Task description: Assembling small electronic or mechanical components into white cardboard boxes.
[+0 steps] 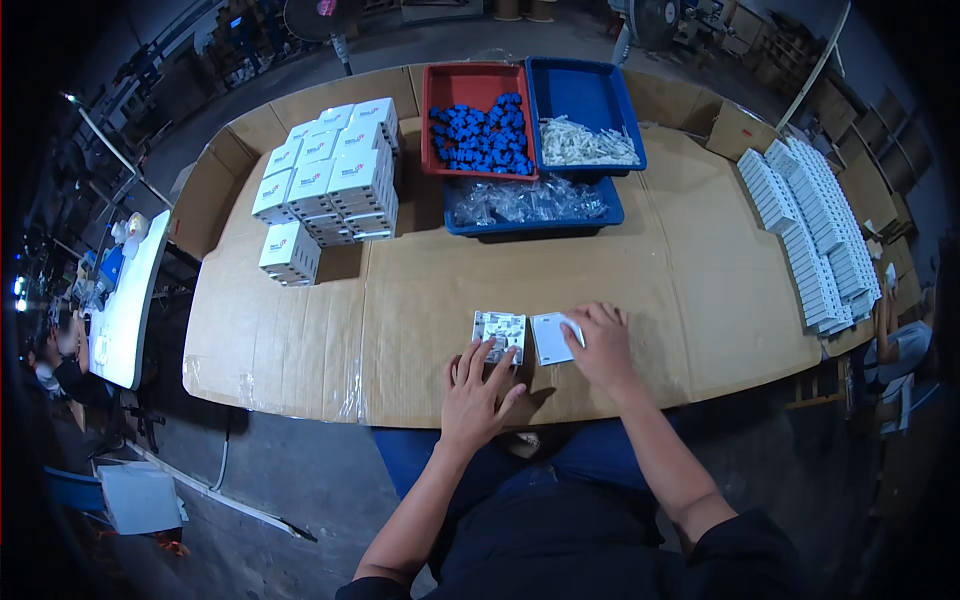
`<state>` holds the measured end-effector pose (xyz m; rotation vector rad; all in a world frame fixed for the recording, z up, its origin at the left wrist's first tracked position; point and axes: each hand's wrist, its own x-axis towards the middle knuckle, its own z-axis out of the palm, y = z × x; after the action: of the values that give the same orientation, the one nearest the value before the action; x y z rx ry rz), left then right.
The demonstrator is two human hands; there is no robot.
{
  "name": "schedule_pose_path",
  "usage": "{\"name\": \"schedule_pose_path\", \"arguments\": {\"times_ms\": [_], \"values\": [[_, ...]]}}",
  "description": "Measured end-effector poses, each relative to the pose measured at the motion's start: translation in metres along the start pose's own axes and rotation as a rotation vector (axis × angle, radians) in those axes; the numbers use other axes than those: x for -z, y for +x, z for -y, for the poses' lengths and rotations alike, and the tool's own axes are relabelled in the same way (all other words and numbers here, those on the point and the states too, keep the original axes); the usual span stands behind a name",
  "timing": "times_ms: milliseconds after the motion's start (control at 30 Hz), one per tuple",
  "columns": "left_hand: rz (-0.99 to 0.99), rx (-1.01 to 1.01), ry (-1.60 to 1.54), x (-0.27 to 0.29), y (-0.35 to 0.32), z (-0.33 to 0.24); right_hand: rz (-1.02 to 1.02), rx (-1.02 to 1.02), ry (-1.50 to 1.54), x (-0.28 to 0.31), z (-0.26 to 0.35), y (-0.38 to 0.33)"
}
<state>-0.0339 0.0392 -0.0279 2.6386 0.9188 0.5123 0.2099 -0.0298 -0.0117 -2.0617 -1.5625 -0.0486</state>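
Note:
Near the table's front edge, a square white plastic housing (499, 327) lies with its inside facing up, showing grey and white parts. My left hand (474, 398) is over its near side, fingers spread and fingertips touching it. Just to the right is a flat, square white cover plate (549, 346), with small dark slots along opposite edges. My right hand (604, 350) has its fingers closed on the plate's right side, hiding that edge. The plate and the housing are side by side with a narrow gap between them.
White boxes (312, 182) are stacked at left. A red bin (430, 120) holds blue parts; a blue bin (585, 85) holds white plastic pieces. Before them, another blue bin (540, 226) contains clear bags. White units (800, 235) stand in rows at right. Cardboard walls (225, 185) edge the table.

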Motion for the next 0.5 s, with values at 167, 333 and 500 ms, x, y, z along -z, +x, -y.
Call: {"name": "schedule_pose_path", "arguments": {"times_ms": [167,333,500], "values": [[-0.018,-0.01,-0.025,-0.003,-0.004,0.001,-0.208,0.024,0.01,-0.003,-0.049,0.114],[-0.071,0.007,-0.087,-0.005,-0.003,0.002,0.003,0.078,-0.145,-0.026,-0.079,0.206],[-0.121,0.023,-0.141,-0.008,0.001,-0.001,0.087,0.064,-0.226,-0.05,-0.115,0.226]]}}
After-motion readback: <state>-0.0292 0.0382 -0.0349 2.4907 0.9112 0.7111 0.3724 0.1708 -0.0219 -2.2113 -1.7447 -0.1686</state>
